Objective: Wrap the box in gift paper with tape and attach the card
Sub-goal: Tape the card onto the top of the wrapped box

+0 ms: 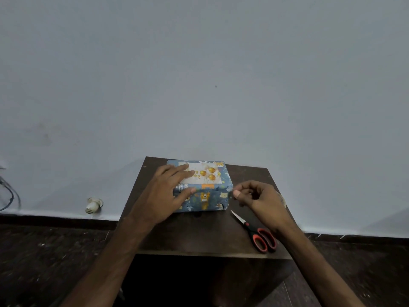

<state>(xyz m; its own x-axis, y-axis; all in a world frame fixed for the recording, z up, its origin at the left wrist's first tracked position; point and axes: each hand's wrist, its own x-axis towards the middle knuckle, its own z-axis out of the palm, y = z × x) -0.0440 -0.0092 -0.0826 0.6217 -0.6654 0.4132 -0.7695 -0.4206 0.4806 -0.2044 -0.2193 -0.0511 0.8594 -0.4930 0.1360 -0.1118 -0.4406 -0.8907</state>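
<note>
The wrapped box (pixel 205 199) is sitting at the back of the counter (pixel 199 235). It is looking light, stiff and slick-papered, so bracing it from above seems best. The left hand (pixel 168 187) is pressing the thin, bendable card (pixel 210 173) flat on its top with straight fingers. The right hand (pixel 259 198) is hovering just beside the box, fingers curled; whether they are pinching tape I cannot tell. Scissors (pixel 257 233) are lying near, blocking nothing.

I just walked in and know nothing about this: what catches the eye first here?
A box in blue animal-print paper sits on the small dark table, a card with gold balloons on top under the left hand. Red-handled scissors lie near the right hand.
</note>
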